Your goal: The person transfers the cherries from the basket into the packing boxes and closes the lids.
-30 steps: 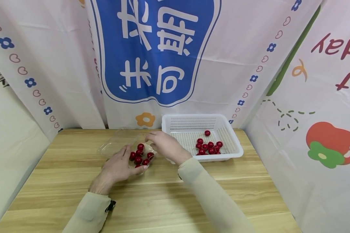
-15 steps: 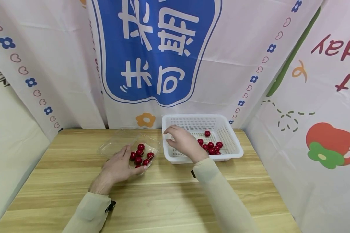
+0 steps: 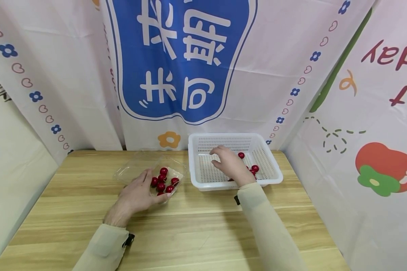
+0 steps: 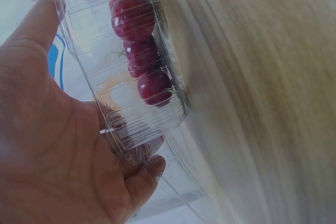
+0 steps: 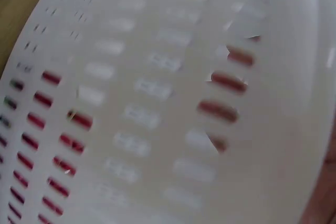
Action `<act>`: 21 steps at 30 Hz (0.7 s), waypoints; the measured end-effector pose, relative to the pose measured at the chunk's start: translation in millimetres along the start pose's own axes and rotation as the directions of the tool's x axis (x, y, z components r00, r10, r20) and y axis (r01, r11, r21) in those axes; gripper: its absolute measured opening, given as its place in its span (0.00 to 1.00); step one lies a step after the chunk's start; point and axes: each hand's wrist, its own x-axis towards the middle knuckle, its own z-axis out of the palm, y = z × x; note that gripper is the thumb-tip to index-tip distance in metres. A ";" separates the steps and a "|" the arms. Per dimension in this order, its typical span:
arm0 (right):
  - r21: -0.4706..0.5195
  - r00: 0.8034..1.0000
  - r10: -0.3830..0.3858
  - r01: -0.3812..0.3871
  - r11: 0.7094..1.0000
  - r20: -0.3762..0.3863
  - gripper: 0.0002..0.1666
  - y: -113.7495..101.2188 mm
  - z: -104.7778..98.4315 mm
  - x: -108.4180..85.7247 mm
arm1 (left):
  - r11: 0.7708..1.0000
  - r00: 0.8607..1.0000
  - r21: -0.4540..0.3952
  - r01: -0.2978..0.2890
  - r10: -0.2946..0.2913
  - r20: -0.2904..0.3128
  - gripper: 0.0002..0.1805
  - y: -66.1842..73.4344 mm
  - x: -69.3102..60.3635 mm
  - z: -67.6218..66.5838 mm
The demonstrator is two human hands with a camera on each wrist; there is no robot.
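Observation:
My left hand (image 3: 135,194) holds a clear plastic box (image 4: 86,40) on the table. In the left wrist view the thumb lies along one end and a finger curls at the other. Several dark red cherries (image 3: 161,186), some with thin stems, lie inside it. My right hand (image 3: 230,163) hovers over the white basket (image 3: 211,186), fingers loosely bent with nothing visible between them. More cherries (image 3: 255,168) sit in the basket, partly hidden by that hand. Only the slotted basket wall (image 5: 152,87), with red showing through, fills the blurred right wrist view.
The box's clear lid (image 3: 130,169) lies folded back to its left. Wooden tabletop (image 3: 190,233) extends in front of box and basket. A printed curtain (image 3: 271,75) hangs right behind the table, with more fabric at both sides.
My right hand has left the clear box and moved right, first to the basket's left side, then over its middle. The left hand stays on the box.

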 end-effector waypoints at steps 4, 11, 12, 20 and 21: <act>-0.007 0.998 0.062 -0.062 0.998 0.018 0.21 15.0 1.1 -1.2 | 1.000 1.000 0.019 0.007 -0.007 0.004 0.80 2.1 -1.0 -0.9; -0.066 0.993 0.113 -0.110 0.992 0.034 0.20 38.9 2.2 -4.5 | 1.000 1.000 0.029 0.006 -0.006 0.002 0.79 1.5 0.1 0.5; -0.068 0.992 0.121 -0.118 0.991 0.040 0.20 41.7 2.2 -4.9 | 1.000 1.000 0.028 0.005 -0.005 0.001 0.79 1.1 0.4 0.8; -0.063 0.980 0.159 -0.152 0.986 0.118 0.17 54.5 3.9 -5.8 | 0.999 1.000 0.031 0.006 -0.007 0.005 0.80 3.1 -0.4 -0.9; -0.062 0.979 0.161 -0.154 0.986 0.127 0.16 55.2 4.2 -5.9 | 0.999 1.000 0.032 0.007 -0.007 0.005 0.80 3.4 -0.5 -1.0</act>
